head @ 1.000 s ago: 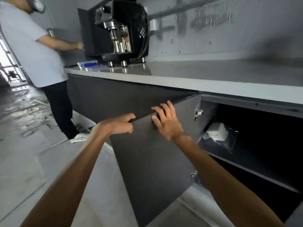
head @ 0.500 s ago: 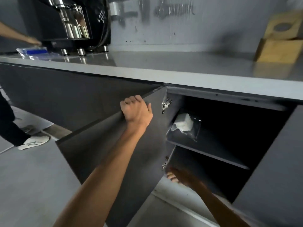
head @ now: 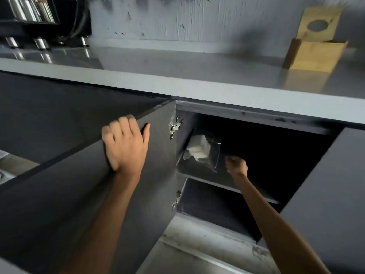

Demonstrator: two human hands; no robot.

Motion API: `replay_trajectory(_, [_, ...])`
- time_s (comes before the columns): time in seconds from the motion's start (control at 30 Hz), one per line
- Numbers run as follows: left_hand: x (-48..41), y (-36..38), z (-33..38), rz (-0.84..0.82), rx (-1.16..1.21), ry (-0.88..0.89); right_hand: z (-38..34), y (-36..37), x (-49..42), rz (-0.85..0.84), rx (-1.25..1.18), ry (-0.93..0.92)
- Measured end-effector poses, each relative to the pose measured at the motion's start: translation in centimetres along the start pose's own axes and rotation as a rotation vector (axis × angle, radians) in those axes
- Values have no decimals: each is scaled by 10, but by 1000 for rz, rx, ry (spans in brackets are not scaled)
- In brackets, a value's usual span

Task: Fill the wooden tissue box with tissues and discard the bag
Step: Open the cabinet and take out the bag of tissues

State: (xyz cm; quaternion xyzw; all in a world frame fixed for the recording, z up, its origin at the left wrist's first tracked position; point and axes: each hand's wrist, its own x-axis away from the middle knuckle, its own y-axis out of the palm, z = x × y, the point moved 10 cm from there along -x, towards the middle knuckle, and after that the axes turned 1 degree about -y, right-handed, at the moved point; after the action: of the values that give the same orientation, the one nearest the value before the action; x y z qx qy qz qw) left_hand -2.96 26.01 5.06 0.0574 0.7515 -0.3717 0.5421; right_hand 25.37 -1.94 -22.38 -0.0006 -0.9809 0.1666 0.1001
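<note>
Wooden tissue box (head: 316, 54) unfilled on the far right of the counter; right hand now inside the cupboard.

Change since half a second ago: the right hand (head: 236, 165) has risen from low by the cabinet base to the upper shelf (head: 227, 182), fingers curled narrow, just right of the bag of tissues (head: 201, 150); whether it touches the plastic cannot be told. Judged: the fetch step is in hand, filling and discarding not begun. The counter (head: 197, 76) is grey and glossy, bare between a dark machine (head: 39, 16) at far left and the box, whose lid (head: 319, 24), with a round hole, leans on the scuffed grey wall. The cabinet door (head: 88, 184) is swung wide toward the near left. The left hand (head: 124, 143) is closed over the door's top edge. The bag lies at the shelf's left end near the hinge (head: 174, 127).
</note>
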Motion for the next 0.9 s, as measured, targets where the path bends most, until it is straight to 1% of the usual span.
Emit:
replay_trajectory(0.03, [0,-2,-1,35,2,-3,-3,-4,-23,13,34,49])
replay_trajectory(0.07, [0,-2,0,68,2,-7,-5,-2,-37,-14,14,102])
replay_trajectory(0.13, [0,-4,0,126,4,-13,-13,14,-44,-131,-90,196])
replay_trajectory(0.2, [0,-6,0,158,11,-15,-11,28,-50,-185,-140,294])
replay_trajectory(0.27, [1,-7,1,187,6,-21,-11,41,-60,-218,-124,311])
replay_trajectory(0.43, [1,-3,2,212,11,-31,-39,87,-74,-304,-110,300])
replay_trajectory(0.5, [1,-3,2,214,21,-38,-45,100,-87,-311,-107,336])
replay_trajectory(0.6, [1,-2,2,198,55,-39,-54,117,-76,-355,-95,413])
replay_trajectory(0.77, [2,1,2,158,74,-31,-64,135,-65,-374,-209,366])
replay_trajectory(0.9, [1,2,1,147,79,-32,-70,150,-60,-504,-153,184])
